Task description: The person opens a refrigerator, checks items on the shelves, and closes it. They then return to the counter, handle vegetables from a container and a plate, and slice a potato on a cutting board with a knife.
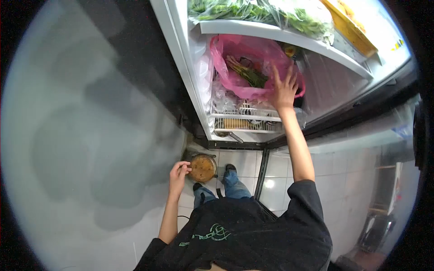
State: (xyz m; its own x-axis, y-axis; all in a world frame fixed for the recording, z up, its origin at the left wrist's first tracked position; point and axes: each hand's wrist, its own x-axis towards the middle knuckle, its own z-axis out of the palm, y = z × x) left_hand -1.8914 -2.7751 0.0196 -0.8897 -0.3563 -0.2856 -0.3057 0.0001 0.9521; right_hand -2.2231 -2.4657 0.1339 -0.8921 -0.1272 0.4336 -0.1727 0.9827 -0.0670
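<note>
My right hand reaches into the refrigerator with its fingers spread, at the right side of a pink plastic bag. Whether the fingertips press on the bag is hard to tell. The bag gapes wide, and inside lies a bundle of leafy greens with pale stems. My left hand hangs low at my left side, fingers loosely bent and slightly apart, nothing visible in it. Below and beside it is a round brown-topped object on the floor, perhaps a stool.
Bagged greens and a yellow tray fill the shelf above. Beneath the pink bag are clear plastic bags and a wire rack with items. The open refrigerator door stands to my right, a grey wall to my left.
</note>
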